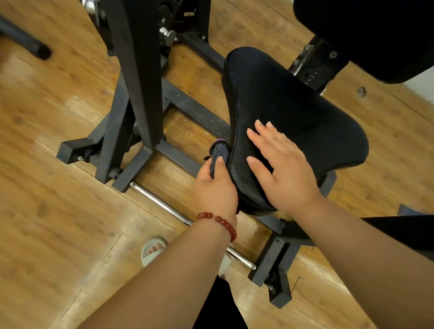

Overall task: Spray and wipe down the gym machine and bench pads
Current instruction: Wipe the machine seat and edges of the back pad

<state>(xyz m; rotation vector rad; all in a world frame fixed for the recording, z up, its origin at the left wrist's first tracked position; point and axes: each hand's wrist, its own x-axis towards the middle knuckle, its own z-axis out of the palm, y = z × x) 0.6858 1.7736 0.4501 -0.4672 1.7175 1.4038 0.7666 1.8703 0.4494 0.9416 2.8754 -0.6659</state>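
Note:
A black padded seat [295, 105] of the gym machine fills the middle of the view. My left hand [214, 189], with a red bead bracelet on the wrist, grips a dark cloth [219, 153] and holds it against the seat's left side edge. My right hand [281, 166] lies flat on top of the seat with its fingers spread and straight. A second black pad [369, 23] sits at the top right. No spray bottle is in view.
The machine's black steel frame [136, 75] rises to the left of the seat, with base feet [69, 150] and a chrome bar [160, 202] on the wooden floor [35, 174]. My sandalled foot [152, 250] stands near the bar. Another black leg [13, 34] crosses the top left.

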